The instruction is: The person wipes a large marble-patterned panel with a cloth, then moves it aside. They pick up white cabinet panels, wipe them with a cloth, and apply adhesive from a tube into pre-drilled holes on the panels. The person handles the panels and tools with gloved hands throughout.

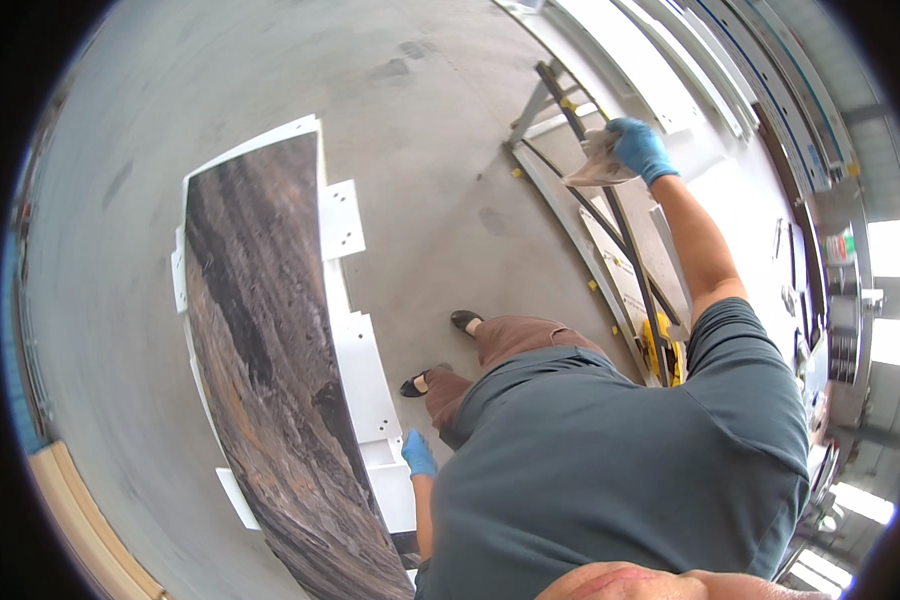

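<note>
My right hand (640, 148), in a blue glove, is stretched out ahead and grips a crumpled white cloth (597, 160) against a dark metal frame bar (610, 215). Low at my side, my left hand (418, 455), also gloved in blue, hangs beside the white edge (368, 380) of a long panel with a dark brown streaked face (270, 400). Its fingers look curled and I see nothing in them. My grey shirt and brown trousers fill the lower middle of the view.
The panel stands on a grey concrete floor (270, 80), with white brackets (341, 220) along its edge. Long white and grey profiles (670, 60) lean at the upper right. A yellow tool (660, 350) sits by the frame. A pale wooden edge (80, 510) is at lower left.
</note>
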`<state>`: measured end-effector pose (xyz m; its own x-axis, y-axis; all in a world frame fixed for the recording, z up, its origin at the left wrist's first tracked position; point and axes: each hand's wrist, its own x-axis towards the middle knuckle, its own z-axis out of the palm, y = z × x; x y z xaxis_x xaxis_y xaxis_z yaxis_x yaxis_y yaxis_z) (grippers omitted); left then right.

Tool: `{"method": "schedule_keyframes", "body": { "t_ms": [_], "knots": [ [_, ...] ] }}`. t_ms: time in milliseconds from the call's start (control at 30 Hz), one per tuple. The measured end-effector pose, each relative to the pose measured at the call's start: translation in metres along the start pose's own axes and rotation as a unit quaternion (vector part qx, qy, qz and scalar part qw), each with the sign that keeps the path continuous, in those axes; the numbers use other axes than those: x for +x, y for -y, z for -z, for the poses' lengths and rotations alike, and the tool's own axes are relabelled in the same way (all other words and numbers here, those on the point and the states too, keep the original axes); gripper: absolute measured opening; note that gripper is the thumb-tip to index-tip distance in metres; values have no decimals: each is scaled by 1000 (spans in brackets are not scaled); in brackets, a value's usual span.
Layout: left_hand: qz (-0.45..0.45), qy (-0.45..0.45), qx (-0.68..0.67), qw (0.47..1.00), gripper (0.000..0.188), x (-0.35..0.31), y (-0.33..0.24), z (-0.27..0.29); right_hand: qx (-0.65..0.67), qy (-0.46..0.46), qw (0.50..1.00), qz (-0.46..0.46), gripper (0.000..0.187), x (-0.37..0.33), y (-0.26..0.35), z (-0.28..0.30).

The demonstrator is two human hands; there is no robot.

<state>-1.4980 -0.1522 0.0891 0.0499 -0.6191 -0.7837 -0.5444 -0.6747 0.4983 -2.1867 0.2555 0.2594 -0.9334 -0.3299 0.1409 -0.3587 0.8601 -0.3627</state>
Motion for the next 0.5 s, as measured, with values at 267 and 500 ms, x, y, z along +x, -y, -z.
{"method": "schedule_keyframes", "body": {
  "t_ms": [267,500],
  "knots": [
    [-55,69,4,996,53,-47,-43,-133,-123,-95,964,-213,55,49,-262,63],
    [-135,62,66,987,53,-65,-39,-91,4,0,962,-272,65,-60,-239,-56]
  ]
}}
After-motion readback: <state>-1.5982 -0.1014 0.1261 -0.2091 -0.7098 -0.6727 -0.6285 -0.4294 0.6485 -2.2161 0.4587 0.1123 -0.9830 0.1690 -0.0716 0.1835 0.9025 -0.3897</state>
